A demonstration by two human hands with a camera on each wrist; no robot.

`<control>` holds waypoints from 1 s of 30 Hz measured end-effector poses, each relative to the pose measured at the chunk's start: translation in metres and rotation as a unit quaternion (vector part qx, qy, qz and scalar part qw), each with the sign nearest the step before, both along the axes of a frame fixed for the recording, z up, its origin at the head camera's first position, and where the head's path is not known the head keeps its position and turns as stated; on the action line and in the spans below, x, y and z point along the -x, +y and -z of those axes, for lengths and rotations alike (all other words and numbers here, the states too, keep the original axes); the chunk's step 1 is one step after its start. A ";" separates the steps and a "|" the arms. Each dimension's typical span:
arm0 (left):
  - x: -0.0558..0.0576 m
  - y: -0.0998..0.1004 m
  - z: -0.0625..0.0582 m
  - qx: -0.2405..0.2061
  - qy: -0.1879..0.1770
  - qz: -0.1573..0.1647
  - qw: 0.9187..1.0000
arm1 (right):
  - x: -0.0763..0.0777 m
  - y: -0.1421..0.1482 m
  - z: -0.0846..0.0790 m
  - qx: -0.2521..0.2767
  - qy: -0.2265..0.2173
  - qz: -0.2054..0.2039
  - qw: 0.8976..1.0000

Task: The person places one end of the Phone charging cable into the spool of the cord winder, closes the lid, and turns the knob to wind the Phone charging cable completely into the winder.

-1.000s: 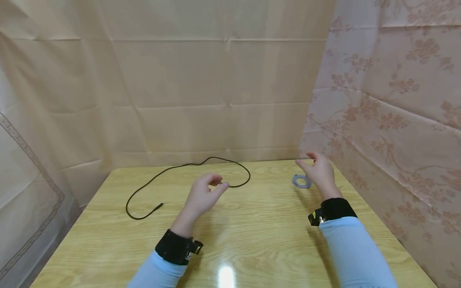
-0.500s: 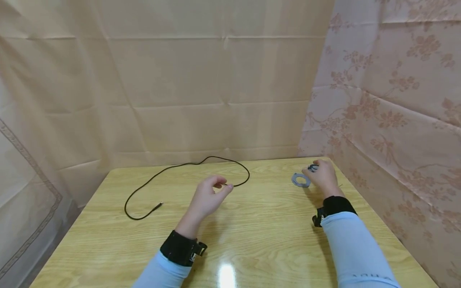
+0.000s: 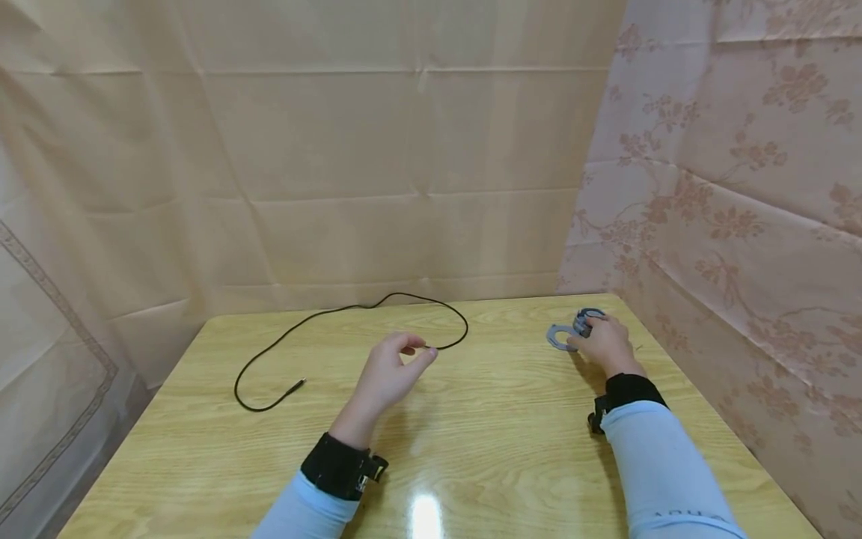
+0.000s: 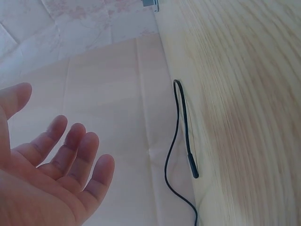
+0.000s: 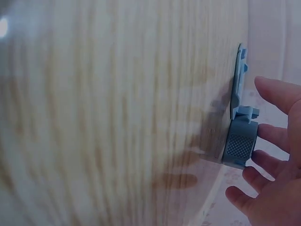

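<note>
A round blue-grey case part (image 3: pixel 582 322) with a knurled side (image 5: pixel 239 146) stands on the table at the right. A flat blue-grey ring (image 3: pixel 556 337) lies directly left of it; whether the two are joined I cannot tell. My right hand (image 3: pixel 608 344) is at the round part, fingers loosely bent and thumb apart. In the right wrist view some fingertips (image 5: pixel 259 157) lie close against its side. My left hand (image 3: pixel 390 370) hovers over the table near the thin black cable (image 3: pixel 283 333). Its palm (image 4: pixel 37 197) holds nothing, and the fingers are relaxed.
The cable makes a wide loop over the back left of the wood-grain table (image 3: pixel 471 434), one plug end (image 3: pixel 295 386) lying free. A beige cloth (image 3: pixel 404 187) hangs behind the table, and a flowered cloth (image 3: pixel 727 209) hangs along the right side.
My right hand has come down slightly toward the table, and the round part beside the ring has come into sight. My left hand has shifted a little right; the cable lies nearly as before.
</note>
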State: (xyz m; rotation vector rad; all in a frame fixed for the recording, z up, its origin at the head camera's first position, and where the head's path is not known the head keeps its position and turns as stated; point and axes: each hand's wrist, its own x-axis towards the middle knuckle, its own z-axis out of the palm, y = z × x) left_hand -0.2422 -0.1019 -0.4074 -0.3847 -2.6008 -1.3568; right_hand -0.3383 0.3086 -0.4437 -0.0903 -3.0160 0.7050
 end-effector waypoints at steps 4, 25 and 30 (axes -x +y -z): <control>0.000 0.000 -0.001 0.002 0.003 0.002 1.000 | -0.004 0.000 0.000 -0.007 -0.016 0.006 1.000; -0.005 -0.004 -0.003 0.013 0.016 0.001 1.000 | -0.013 -0.017 -0.009 0.027 0.054 -0.067 0.996; -0.006 -0.003 -0.003 0.013 0.014 0.001 1.000 | -0.013 -0.010 -0.019 0.025 0.070 -0.092 0.993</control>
